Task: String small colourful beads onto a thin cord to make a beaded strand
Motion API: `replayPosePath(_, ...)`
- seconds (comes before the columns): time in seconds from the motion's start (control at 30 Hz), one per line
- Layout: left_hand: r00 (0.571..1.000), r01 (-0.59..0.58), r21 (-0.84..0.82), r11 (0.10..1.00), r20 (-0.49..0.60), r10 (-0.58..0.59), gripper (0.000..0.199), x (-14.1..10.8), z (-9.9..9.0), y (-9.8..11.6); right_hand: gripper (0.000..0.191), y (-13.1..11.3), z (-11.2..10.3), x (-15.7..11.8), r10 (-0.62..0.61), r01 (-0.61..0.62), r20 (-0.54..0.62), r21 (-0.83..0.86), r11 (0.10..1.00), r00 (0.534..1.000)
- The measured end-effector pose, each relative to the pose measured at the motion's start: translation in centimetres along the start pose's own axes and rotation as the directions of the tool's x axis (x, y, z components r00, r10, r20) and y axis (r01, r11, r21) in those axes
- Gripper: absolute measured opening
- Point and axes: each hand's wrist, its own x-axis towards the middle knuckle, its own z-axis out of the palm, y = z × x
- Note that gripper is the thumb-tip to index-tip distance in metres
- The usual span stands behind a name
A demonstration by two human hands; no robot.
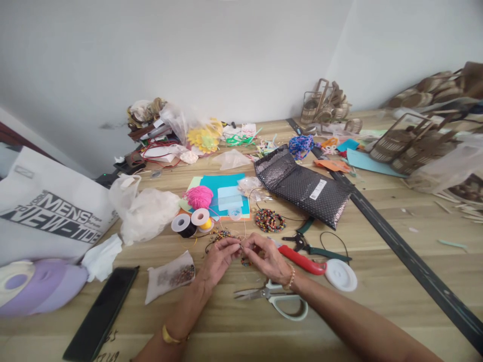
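Observation:
My left hand [219, 257] and my right hand [266, 255] meet fingertip to fingertip above the wooden table. Both are pinched around something too small to make out, perhaps a thread or bead. Loose coloured beads [223, 234] lie just behind my fingers, and a coil of strung multicoloured beads [269, 220] rests a little farther back. Scissors with pale handles [289, 305] are below my right hand. A red-handled tool [304, 261] lies to its right. Left of my left hand is a small mesh pouch of beads [170, 276]. Black [184, 226] and yellow [202, 219] thread spools stand behind it.
Pink yarn [199, 196] sits on blue sheets [222, 182]. A black bubble mailer [305, 188], green-handled pliers [320, 251] and a white lid [340, 275] are on the right. A black phone [101, 311] and plastic bag [149, 213] lie left. Small woven baskets [400, 146] stand back right.

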Motion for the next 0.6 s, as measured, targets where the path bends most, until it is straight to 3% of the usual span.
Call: replayPosePath(0.6, 1.0, -0.001, 0.007, 1.0, 0.03, 0.001, 0.024, 0.02, -0.27, -0.25, 0.016, 0.23, 0.06, -0.04, 0.037, -0.037, 0.017, 0.004, 0.999, 0.999)
